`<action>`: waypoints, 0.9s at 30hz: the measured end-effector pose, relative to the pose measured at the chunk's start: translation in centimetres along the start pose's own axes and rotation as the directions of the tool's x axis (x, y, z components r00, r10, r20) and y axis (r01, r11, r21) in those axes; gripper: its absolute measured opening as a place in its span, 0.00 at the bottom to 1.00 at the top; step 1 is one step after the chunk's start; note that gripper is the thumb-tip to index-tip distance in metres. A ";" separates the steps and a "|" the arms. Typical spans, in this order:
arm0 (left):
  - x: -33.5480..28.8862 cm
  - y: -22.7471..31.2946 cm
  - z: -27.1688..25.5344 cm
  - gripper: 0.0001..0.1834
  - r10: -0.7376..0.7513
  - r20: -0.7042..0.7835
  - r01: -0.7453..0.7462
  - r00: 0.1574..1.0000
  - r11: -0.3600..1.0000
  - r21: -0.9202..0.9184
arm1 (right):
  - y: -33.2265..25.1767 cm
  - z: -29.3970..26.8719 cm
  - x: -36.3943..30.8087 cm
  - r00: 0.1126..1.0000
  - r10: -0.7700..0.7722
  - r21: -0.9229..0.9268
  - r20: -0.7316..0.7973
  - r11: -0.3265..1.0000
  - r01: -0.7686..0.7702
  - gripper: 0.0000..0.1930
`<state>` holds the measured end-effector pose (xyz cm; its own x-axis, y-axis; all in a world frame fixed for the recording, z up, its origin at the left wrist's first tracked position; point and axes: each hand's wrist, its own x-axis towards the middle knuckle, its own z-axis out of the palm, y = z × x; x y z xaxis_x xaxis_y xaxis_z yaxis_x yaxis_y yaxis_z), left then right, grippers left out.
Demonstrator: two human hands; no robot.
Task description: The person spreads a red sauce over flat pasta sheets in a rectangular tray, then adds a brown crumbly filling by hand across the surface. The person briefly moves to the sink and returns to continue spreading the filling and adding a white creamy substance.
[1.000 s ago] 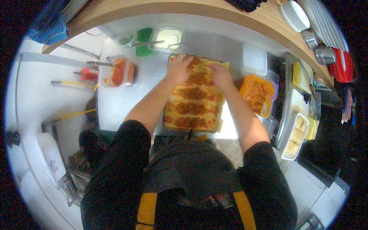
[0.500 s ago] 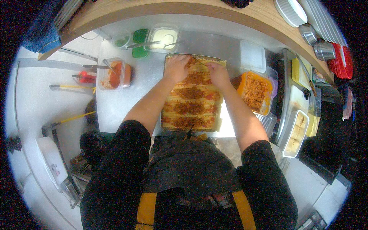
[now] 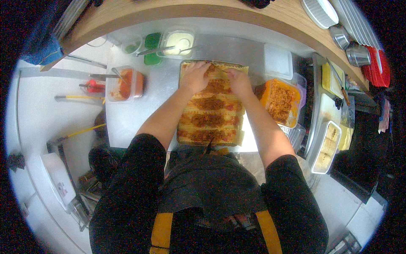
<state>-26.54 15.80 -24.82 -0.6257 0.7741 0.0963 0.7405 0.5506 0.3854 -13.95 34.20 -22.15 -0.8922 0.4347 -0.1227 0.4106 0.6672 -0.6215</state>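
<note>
A rectangular tray (image 3: 178,127) stands in front of me, lined with pale ridged pasta sheets (image 3: 203,111). Bands of reddish-brown minced filling (image 3: 207,119) run across the sheets. At the tray's far left corner, my left hand (image 3: 197,77) lies over the pasta with its fingers stretched toward the middle. My right hand (image 3: 240,83) is at the far right part of the tray, its fingers pinched together by the last band. What they pinch is too small and blurred to name.
Right of the tray, an orange-stained tub (image 3: 281,101) holds minced filling. A tub of red sauce (image 3: 137,84) stands left; a tub of white cream (image 3: 179,42) and a green lid (image 3: 152,48) lie behind. A wooden shelf (image 3: 203,13) overhangs the counter's back. A white dish (image 3: 325,148) sits far right.
My right fingers have shifted slightly and are closer in to the pasta. My left hand stays at nearly the same place. The containers have not been moved.
</note>
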 end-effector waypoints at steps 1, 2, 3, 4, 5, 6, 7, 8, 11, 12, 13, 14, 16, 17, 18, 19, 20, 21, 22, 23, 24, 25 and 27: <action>0.1 0.1 0.0 0.28 -0.003 0.013 0.004 1.000 1.000 -0.021 | -0.1 0.0 0.1 1.000 0.007 -0.002 0.003 1.000 -0.007 0.15; 0.2 0.1 0.0 0.27 0.014 0.033 -0.014 0.999 1.000 -0.015 | -0.3 0.1 0.1 1.000 -0.014 -0.001 -0.016 1.000 0.014 0.15; 0.3 0.2 0.1 0.27 0.021 0.081 -0.020 0.997 1.000 -0.006 | -0.4 0.0 0.1 0.999 -0.025 -0.002 -0.032 1.000 0.025 0.14; 0.4 0.1 0.2 0.26 0.037 0.098 -0.038 0.995 0.999 0.003 | -0.6 0.0 0.1 0.999 -0.005 -0.012 -0.032 1.000 0.005 0.14; 0.4 0.1 0.4 0.26 0.058 0.090 -0.060 0.994 0.998 0.023 | -0.8 -0.2 0.0 0.999 -0.027 -0.005 -0.047 1.000 0.027 0.15; 0.3 0.0 0.5 0.25 0.090 0.054 -0.093 0.994 0.995 0.043 | -0.9 -0.5 -0.2 0.999 -0.017 -0.006 -0.046 1.000 0.016 0.15; 0.3 -0.3 0.7 0.25 0.114 0.048 -0.117 0.992 0.991 0.070 | -1.0 -0.8 -0.4 0.999 -0.015 -0.008 -0.046 1.000 0.015 0.15; 0.6 -0.8 0.7 0.25 0.116 0.014 -0.116 0.993 0.993 -0.009 | -1.0 -1.2 -0.6 0.999 -0.020 -0.045 -0.047 0.999 0.018 0.15; 0.9 -3.1 0.0 0.27 0.056 -0.019 -0.058 0.998 0.987 -0.148 | -0.7 -2.0 -1.3 0.995 -0.070 -0.136 -0.065 0.989 0.061 0.16; 0.7 -3.7 -0.2 0.27 0.014 -0.042 -0.020 0.999 0.989 -0.146 | -0.7 -1.9 -1.6 0.993 -0.091 -0.153 -0.078 0.985 0.078 0.16; 0.5 -4.1 -0.4 0.27 -0.038 -0.043 0.032 0.998 0.990 -0.136 | -0.6 -1.8 -1.8 0.993 -0.088 -0.172 -0.076 0.982 0.074 0.16; 0.4 -4.4 -0.6 0.28 -0.042 -0.013 0.040 0.999 0.991 -0.126 | -0.6 -1.7 -1.9 0.990 -0.123 -0.263 -0.066 0.960 0.101 0.16; 0.3 -4.5 -0.8 0.29 -0.082 0.088 0.089 0.993 0.993 -0.082 | -0.6 -1.4 -2.2 0.992 -0.123 -0.443 0.000 0.890 0.111 0.16; 0.3 -4.4 -0.8 0.30 -0.049 0.062 0.052 0.997 0.998 -0.046 | -0.7 -1.2 -2.3 0.990 -0.140 -0.466 -0.003 0.876 0.122 0.16; 0.5 -4.0 -0.7 0.31 -0.021 0.042 0.022 0.999 1.000 -0.006 | -0.9 -1.1 -2.4 0.991 -0.134 -0.494 0.005 0.861 0.119 0.17; 0.6 -3.6 -0.5 0.32 0.006 0.037 -0.007 0.999 0.999 0.037 | -1.0 -1.0 -2.5 0.991 -0.136 -0.520 0.007 0.846 0.120 0.17; 0.9 -3.4 -0.3 0.32 0.047 0.027 -0.048 0.999 0.997 0.052 | -1.2 -1.0 -2.7 0.990 -0.143 -0.491 -0.010 0.863 0.120 0.17; 1.3 -3.2 -0.1 0.33 0.086 0.031 -0.088 0.996 0.994 0.070 | -1.3 -1.2 -2.9 0.987 -0.158 -0.459 -0.033 0.879 0.126 0.17; 1.5 -3.1 0.1 0.34 0.126 0.037 -0.128 0.991 0.988 0.086 | -1.5 -1.3 -3.0 0.981 -0.184 -0.425 -0.063 0.894 0.140 0.16; 1.6 -3.1 0.3 0.33 0.121 0.055 -0.126 0.991 0.987 0.101 | -1.8 -1.4 -3.2 0.987 -0.158 -0.449 -0.027 0.884 0.130 0.16; 1.9 -3.1 0.5 0.32 0.119 0.071 -0.126 0.990 0.985 0.116 | -2.1 -1.7 -3.1 0.989 -0.146 -0.470 0.000 0.873 0.129 0.16; 2.4 -3.2 0.6 0.31 0.116 0.088 -0.127 0.989 0.983 0.129 | -2.3 -2.1 -3.0 0.993 -0.113 -0.496 0.035 0.861 0.115 0.16; 3.1 -3.6 0.8 0.29 0.105 0.106 -0.115 0.989 0.989 0.098 | -2.9 -3.0 -3.5 0.997 -0.075 -0.453 0.030 0.888 0.080 0.17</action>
<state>-30.94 16.44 -26.63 -0.5149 0.8564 0.0380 0.8281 0.4855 0.2803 -11.51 32.55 -17.63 -0.9257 0.3651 -0.0990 0.3781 0.9014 -0.2111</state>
